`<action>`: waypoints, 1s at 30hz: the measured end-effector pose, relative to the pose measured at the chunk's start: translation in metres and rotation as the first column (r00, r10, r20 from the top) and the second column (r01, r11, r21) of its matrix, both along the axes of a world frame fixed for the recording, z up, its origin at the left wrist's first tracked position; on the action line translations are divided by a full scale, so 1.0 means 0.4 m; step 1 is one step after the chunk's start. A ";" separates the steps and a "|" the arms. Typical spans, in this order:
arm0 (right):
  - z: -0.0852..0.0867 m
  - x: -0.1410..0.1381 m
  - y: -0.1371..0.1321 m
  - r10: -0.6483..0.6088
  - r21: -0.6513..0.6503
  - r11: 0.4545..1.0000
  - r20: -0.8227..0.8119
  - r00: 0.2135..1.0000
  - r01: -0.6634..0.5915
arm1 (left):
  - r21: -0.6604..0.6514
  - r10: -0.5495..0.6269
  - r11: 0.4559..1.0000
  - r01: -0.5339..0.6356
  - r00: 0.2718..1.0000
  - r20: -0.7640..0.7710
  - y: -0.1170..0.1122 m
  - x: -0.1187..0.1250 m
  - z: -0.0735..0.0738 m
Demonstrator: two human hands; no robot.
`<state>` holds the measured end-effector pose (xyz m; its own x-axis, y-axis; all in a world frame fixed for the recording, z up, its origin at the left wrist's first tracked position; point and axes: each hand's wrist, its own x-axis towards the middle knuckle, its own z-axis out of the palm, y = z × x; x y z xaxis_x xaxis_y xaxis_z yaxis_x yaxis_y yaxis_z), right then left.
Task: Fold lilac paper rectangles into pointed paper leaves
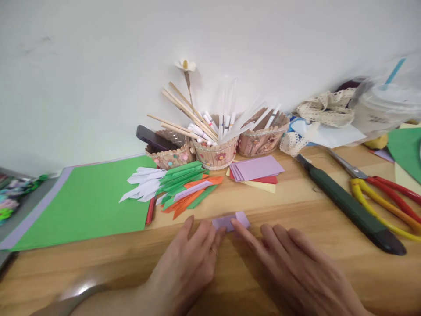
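Observation:
A small purple piece of paper [242, 218], folded into a narrow strip, lies flat on the wooden table. My left hand [189, 256] rests at its left end, with fingers bent and the tips pressing near the paper; a ring shows on one finger. My right hand [289, 263] reaches in from the right with its index fingertip pressed on the strip and the other fingers stretched out. Beyond them lie a stack of purple paper slips [258, 168] and a pile of folded green pieces [180, 175], with white and orange folded pieces about it.
Large green sheets [88, 202] lie on the left. Decorated baskets [217, 156] at the wall hold sticks, pens and clear tubes. On the right are a dark green-handled tool [348, 202], scissors [371, 180], lace ribbon [329, 107] and a lidded plastic cup [388, 103].

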<state>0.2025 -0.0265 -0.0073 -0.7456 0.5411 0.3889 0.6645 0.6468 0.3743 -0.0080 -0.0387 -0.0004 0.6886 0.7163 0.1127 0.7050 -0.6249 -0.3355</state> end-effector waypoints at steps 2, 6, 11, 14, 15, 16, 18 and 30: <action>-0.014 -0.005 -0.010 0.030 0.012 0.999 -0.013 0.999 -0.030 | -0.007 0.020 1.000 -0.021 1.000 -0.019 -0.005 0.004 -0.001; -0.036 -0.012 -0.020 0.092 -0.021 0.996 0.029 0.995 -0.091 | 0.010 0.007 1.000 -0.007 1.000 -0.023 -0.011 0.007 -0.001; -0.030 -0.016 -0.011 0.080 -0.065 0.995 0.018 0.997 -0.079 | -0.001 0.038 0.999 -0.038 0.999 -0.033 -0.009 0.004 -0.003; -0.017 0.001 -0.006 0.068 -0.077 0.995 0.017 0.998 -0.066 | -0.007 0.052 0.999 -0.053 0.998 -0.035 -0.011 0.003 0.002; -0.015 0.010 -0.004 0.054 -0.084 0.995 0.030 0.998 -0.051 | -0.009 0.056 0.998 -0.056 0.998 -0.037 -0.012 0.003 0.004; -0.014 0.021 -0.003 0.039 -0.095 0.995 0.047 0.998 -0.035 | -0.012 0.057 0.998 -0.057 0.998 -0.038 -0.013 0.003 0.007; -0.020 0.043 0.000 -0.009 -0.109 0.994 0.079 0.997 0.017 | -0.022 0.054 0.998 -0.055 0.997 -0.047 -0.014 0.003 0.012; -0.032 0.046 -0.006 -0.022 -0.210 0.977 0.128 0.992 0.049 | -0.054 0.038 0.997 -0.047 0.987 -0.156 -0.027 -0.006 0.043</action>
<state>0.2207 -0.0290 -0.0200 -0.7596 0.6283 0.1680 0.6456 0.6969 0.3123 -0.0103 -0.0493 0.0170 0.6635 0.7473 -0.0350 0.6734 -0.6170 -0.4072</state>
